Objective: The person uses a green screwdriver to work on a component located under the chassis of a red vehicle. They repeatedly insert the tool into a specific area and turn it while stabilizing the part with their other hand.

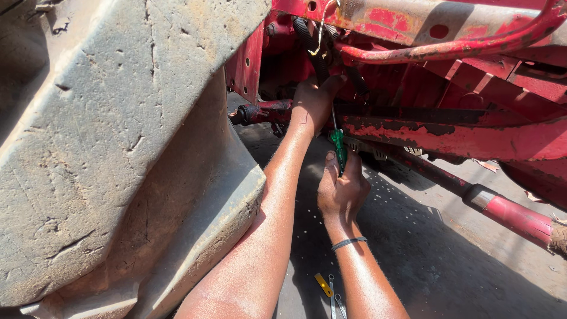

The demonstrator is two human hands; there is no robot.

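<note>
My left hand [313,100] reaches up under a worn red vehicle frame [449,139] and grips a black corrugated hose [310,44] near the underside. Just below it, my right hand [341,189] is closed around the green handle of a screwdriver [338,145]. The screwdriver's thin metal shaft points up toward my left hand and the hose. A dark band circles my right wrist.
A huge dusty tyre [112,142] fills the left side, close to my left arm. A red shaft [508,212] runs down to the right. On the ground between my arms lie a yellow-handled tool [323,285] and metal wrenches [335,301]. A curved red pipe [472,44] passes overhead.
</note>
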